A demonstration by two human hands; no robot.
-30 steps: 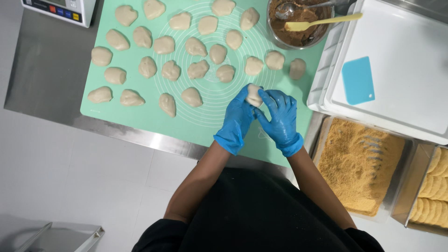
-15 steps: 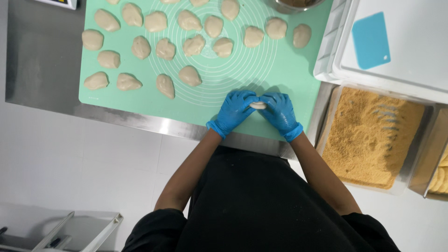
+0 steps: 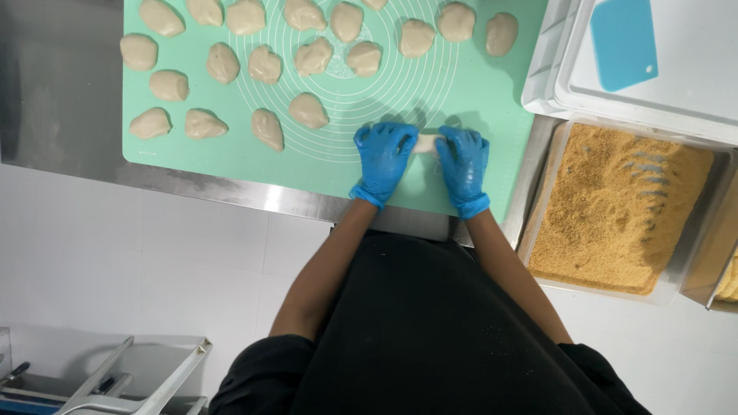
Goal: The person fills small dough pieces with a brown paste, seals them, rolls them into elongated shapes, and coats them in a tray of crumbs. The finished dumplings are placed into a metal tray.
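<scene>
Stainless steel forms the table (image 3: 69, 115), its near edge running above a pale tiled floor (image 3: 154, 261); most of the top is covered by a mint-green silicone mat (image 3: 231, 154) printed with white concentric circles. Rows of raw dough pieces (image 3: 265, 65) lie across the far and left part of the mat, near one another but apart. The dough piece being worked (image 3: 426, 143) sits on the mat close to the table's near edge, right of the rows — it lies between the two blue-gloved hands, touched by both. The left hand (image 3: 382, 157) presses on its left end with fingers curled down; the right hand (image 3: 463, 160) covers its right end the same way, so both hands are closed onto the piece, only a pale strip showing between them. Toward the table's right edge stand a white tray (image 3: 692, 100) carrying a blue scraper (image 3: 623, 42), and nearer, a clear tub of golden breadcrumbs (image 3: 615, 207) — just beside the right hand's wrist. Bare mat lies left of the left hand along the near edge.
</scene>
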